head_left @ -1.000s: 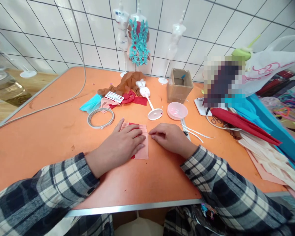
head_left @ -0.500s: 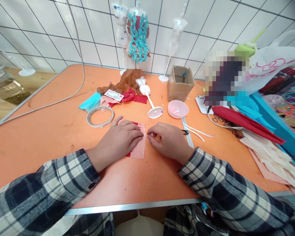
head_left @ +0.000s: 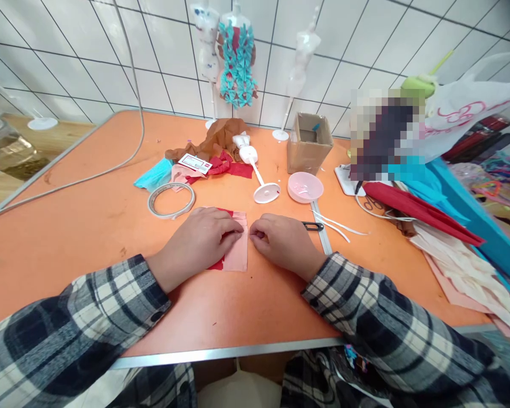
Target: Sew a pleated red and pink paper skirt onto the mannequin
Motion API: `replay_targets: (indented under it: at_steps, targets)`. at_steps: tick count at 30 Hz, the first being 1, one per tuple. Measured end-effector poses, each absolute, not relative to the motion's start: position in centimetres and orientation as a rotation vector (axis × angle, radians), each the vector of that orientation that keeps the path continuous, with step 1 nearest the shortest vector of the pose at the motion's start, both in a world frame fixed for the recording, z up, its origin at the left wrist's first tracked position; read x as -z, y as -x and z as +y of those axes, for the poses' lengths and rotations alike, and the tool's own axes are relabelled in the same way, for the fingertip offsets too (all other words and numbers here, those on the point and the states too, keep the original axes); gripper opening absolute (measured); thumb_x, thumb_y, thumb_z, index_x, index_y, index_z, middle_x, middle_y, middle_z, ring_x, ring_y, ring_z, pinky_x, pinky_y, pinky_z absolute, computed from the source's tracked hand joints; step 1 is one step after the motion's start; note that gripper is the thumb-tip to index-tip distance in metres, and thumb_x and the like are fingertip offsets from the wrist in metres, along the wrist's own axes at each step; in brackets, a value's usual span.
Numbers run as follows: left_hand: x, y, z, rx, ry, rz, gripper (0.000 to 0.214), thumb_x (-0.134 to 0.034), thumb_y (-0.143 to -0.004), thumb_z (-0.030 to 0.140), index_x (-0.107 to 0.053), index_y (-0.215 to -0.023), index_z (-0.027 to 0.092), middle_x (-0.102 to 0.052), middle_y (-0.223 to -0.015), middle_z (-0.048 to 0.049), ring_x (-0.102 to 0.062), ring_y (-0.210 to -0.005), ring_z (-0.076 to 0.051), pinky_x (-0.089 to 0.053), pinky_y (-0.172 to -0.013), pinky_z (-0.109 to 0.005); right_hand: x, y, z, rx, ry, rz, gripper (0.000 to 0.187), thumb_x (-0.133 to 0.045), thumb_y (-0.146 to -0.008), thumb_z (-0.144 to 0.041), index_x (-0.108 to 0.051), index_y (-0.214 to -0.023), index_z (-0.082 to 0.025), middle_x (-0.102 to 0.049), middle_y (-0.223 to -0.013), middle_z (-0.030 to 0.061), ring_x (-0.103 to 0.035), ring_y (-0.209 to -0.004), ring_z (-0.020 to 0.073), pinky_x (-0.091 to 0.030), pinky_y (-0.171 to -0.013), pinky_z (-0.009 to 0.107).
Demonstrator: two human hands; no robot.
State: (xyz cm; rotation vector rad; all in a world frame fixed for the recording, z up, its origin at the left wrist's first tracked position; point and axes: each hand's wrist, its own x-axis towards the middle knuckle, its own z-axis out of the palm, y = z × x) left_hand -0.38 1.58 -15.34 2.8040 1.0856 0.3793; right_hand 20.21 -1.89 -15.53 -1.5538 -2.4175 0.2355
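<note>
Head camera — left hand (head_left: 204, 238) lies across the pink crepe-paper sheet (head_left: 237, 259), bench (head_left: 255, 317) centre, near side, probably steadying it; right hand (head_left: 278, 241) curls beside its right edge — can't tell how tight either grip is, or on what.

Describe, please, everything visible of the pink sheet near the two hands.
The pink sheet is thin and pale, with straight right and lower edges; it looks like paper or cloth, unclear which. Its visible part lies flat on the orange table, red material showing along its left side. The left hand rests over it, hiding part; the right hand is by its right edge, contact unclear.
</note>
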Motion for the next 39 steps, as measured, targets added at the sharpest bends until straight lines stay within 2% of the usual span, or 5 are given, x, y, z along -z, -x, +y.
replay_targets:
  at_steps: [6, 14, 22, 28, 39]
  targets:
    - [15.52, 0.51, 1.76, -0.385, -2.784, 1.09, 0.023, -0.052, -0.093, 0.026, -0.075, -0.095, 0.024, -0.075, -0.09, -0.0032, -0.067, -0.086, -0.023, -0.045, -0.076, -0.037, 15.73, -20.25, -1.89, -0.266, 1.504, -2.359, 0.021, -0.058, -0.093, -0.032, -0.07, -0.107, -0.023, -0.069, -0.096, 0.0015, -0.061, -0.085, 0.0165, -0.035, -0.067, 0.028]
    - [15.59, 0.49, 1.82, -0.403, -2.771, 1.072, 0.022, -0.054, -0.092, 0.025, -0.076, -0.095, 0.025, -0.076, -0.088, -0.0019, -0.068, -0.085, -0.023, -0.046, -0.075, -0.036, 16.08, -19.77, -1.32, -0.255, 1.484, -2.42, 0.022, -0.053, -0.095, -0.024, -0.074, -0.09, -0.02, -0.068, -0.086, 0.0017, -0.06, -0.078, 0.0149, -0.033, -0.064, 0.028]
    - [15.35, 0.7, 1.91, -0.403, -2.819, 1.087, 0.02, -0.057, -0.091, 0.025, -0.077, -0.092, 0.025, -0.076, -0.089, -0.0008, -0.068, -0.083, -0.023, -0.045, -0.072, -0.036, 15.82, -20.41, -1.3, -0.36, 1.486, -2.387, 0.016, -0.058, -0.093, -0.023, -0.073, -0.092, -0.02, -0.068, -0.085, 0.0016, -0.06, -0.078, 0.0148, -0.036, -0.066, 0.026]
    - [15.22, 0.57, 1.76, -0.356, -2.834, 1.11, 0.02, -0.056, -0.092, 0.027, -0.076, -0.092, 0.024, -0.076, -0.089, -0.0019, -0.068, -0.085, -0.024, -0.045, -0.076, -0.037, 15.73, -20.68, -1.77, -0.282, 1.432, -2.336, 0.022, -0.06, -0.093, -0.026, -0.07, -0.112, -0.022, -0.069, -0.102, 0.0028, -0.061, -0.089, 0.0166, -0.038, -0.07, 0.026]
    - [15.2, 0.47, 1.73, -0.304, -2.838, 1.122, 0.022, -0.052, -0.093, 0.026, -0.074, -0.092, 0.022, -0.075, -0.092, -0.0041, -0.067, -0.089, -0.025, -0.044, -0.077, -0.038, 15.69, -20.0, -1.19, -0.359, 1.53, -2.377, 0.02, -0.054, -0.093, -0.027, -0.073, -0.091, -0.022, -0.069, -0.088, 0.0009, -0.06, -0.078, 0.0148, -0.033, -0.062, 0.027]
